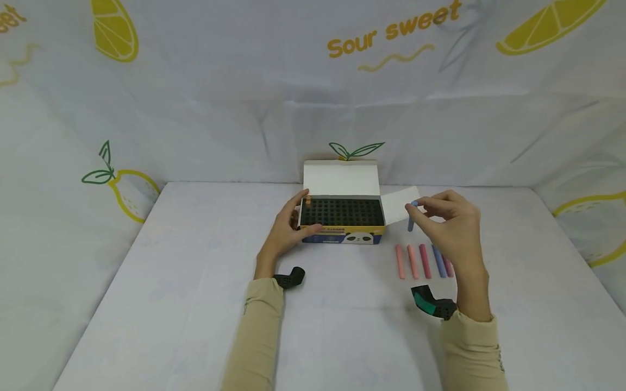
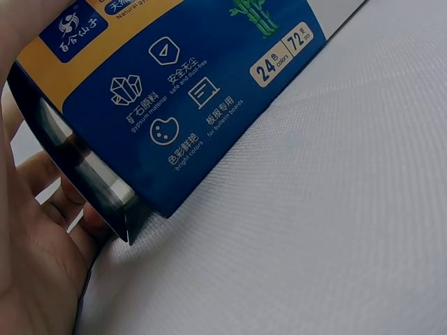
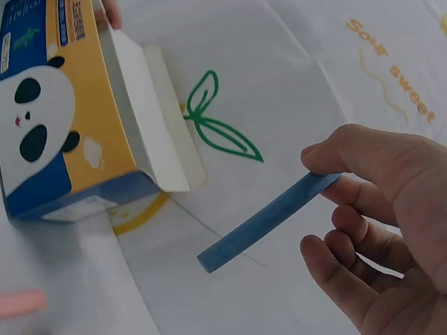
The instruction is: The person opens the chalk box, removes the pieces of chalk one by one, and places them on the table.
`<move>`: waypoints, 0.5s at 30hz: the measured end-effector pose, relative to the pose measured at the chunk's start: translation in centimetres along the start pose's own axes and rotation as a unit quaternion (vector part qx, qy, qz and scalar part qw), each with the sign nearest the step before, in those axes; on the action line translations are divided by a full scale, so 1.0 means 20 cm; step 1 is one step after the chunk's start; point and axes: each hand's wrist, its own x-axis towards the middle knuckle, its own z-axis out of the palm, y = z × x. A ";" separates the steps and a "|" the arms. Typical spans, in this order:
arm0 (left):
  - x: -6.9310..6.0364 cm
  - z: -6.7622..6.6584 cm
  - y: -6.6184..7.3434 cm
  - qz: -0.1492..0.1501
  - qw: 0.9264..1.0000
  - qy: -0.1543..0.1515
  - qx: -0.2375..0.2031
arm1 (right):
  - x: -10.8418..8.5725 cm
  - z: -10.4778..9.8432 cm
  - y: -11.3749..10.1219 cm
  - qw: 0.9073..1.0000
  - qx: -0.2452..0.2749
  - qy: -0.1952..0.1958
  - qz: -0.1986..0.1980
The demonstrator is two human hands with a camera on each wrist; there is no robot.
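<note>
My left hand (image 1: 285, 228) grips the left end of a chalk box (image 1: 332, 239), its thumb along the front and its fingers round the far left corner. In the left wrist view that hand (image 2: 42, 237) lies by the open end flap of the blue box side (image 2: 181, 105). Between thumb and fingertips, my right hand (image 1: 452, 220) pinches a blue chalk stick (image 1: 411, 221) in the air, right of the box. The right wrist view shows the stick (image 3: 265, 223) slanting out of the grip. A black holed insert (image 1: 344, 212) fills the box, with orange chalk (image 1: 308, 200) at its far left corner.
Pink chalk (image 1: 400, 262), red chalk (image 1: 425, 261) and several other sticks, one of them blue (image 1: 438, 261), lie in a row below my right hand. The white lid (image 1: 340, 178) stands up behind the box, and a side flap (image 1: 398, 203) sticks out right.
</note>
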 end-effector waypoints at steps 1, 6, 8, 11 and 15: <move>0.00 0.00 0.00 0.001 1.000 0.000 -0.001 | 0.00 -0.02 0.01 1.000 -0.017 -0.004 0.003; 0.00 -0.01 0.01 0.005 1.000 -0.003 -0.003 | -0.01 -0.15 0.10 0.996 -0.078 -0.019 0.048; 0.00 -0.01 0.01 0.006 1.000 -0.002 -0.005 | -0.02 -0.21 0.14 0.993 -0.098 -0.021 0.069; 0.00 -0.01 0.02 0.008 1.000 -0.001 -0.005 | -0.04 -0.31 0.22 0.984 -0.133 -0.031 0.111; 0.00 -0.01 0.02 0.010 1.000 -0.001 -0.005 | -0.07 -0.43 0.32 0.965 -0.193 -0.062 0.165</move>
